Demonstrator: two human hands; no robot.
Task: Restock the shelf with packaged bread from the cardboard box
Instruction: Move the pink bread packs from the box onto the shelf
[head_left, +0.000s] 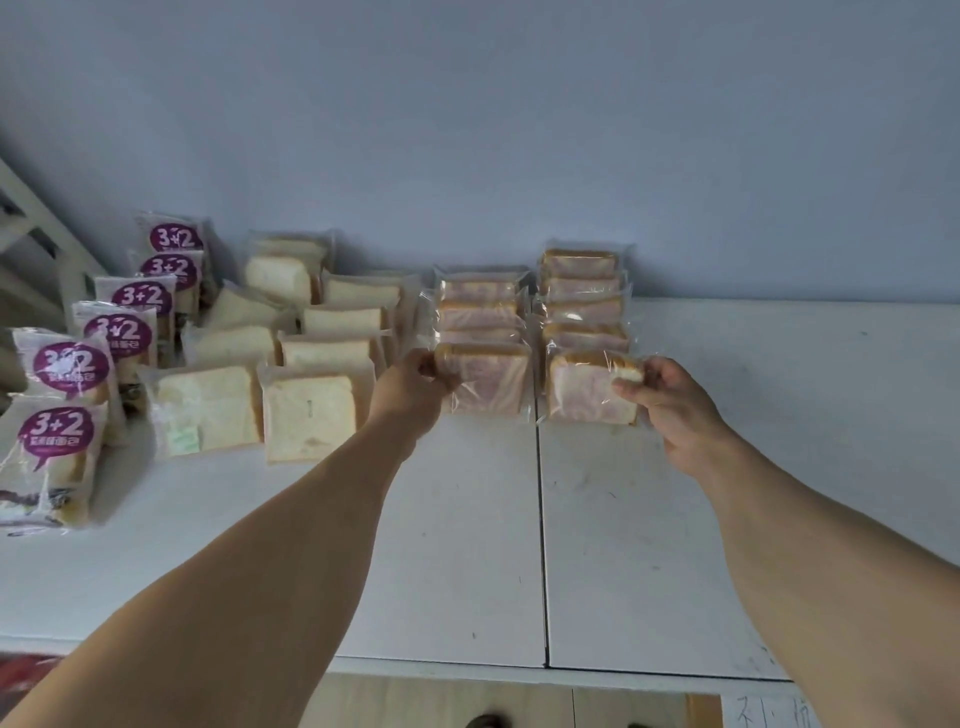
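On the white shelf (467, 545) stand rows of packaged bread. My left hand (415, 387) grips the top left corner of a clear pack of pink-swirled bread (488, 384) at the front of one row. My right hand (670, 405) pinches the top right corner of a second pink-swirled pack (587, 395) at the front of the neighbouring row. Both packs stand upright on the shelf, and several like packs (582, 296) line up behind them towards the wall. The cardboard box is out of view.
Left of my hands stand rows of plain white bread packs (306, 415). Further left is a row of packs with purple "3+2" labels (57, 457). A seam (540, 519) splits the shelf top. A white frame (31, 223) rises at the far left.
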